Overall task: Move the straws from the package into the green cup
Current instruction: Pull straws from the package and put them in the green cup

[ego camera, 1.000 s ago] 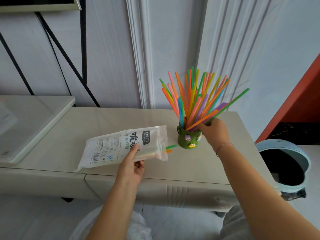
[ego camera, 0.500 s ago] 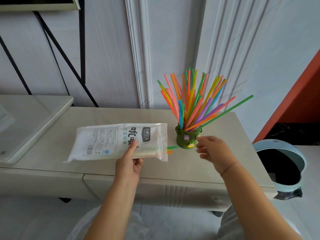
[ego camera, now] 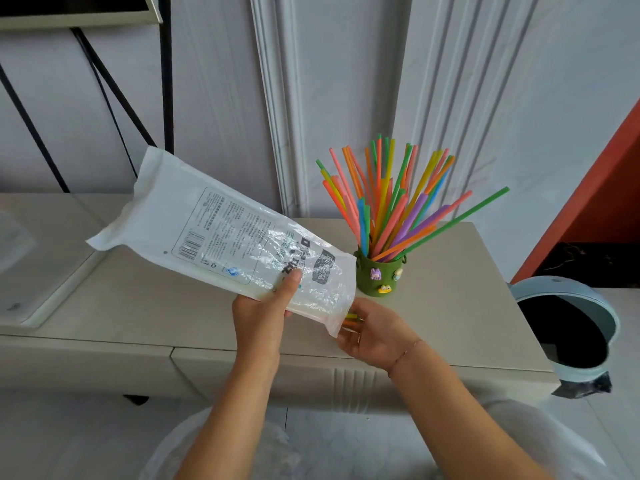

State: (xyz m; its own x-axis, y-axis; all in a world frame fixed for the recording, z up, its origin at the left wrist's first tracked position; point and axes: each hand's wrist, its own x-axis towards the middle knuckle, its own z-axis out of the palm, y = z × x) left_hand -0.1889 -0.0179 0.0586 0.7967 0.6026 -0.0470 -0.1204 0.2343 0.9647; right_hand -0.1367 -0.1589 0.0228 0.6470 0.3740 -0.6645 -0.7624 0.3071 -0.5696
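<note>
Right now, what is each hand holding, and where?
Left hand grips the package near its open end; right hand pinches the straw tips poking out.

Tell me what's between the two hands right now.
In the head view, the open end of the package lies between the left hand and right hand, with a few straw tips poking out at the right hand's fingers.

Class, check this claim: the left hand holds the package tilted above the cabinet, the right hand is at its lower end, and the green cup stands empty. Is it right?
Not quite. The head view shows the green cup full of straws, not empty. The rest is right: the left hand holds the package tilted above the cabinet, with the right hand at its lower end.
</note>
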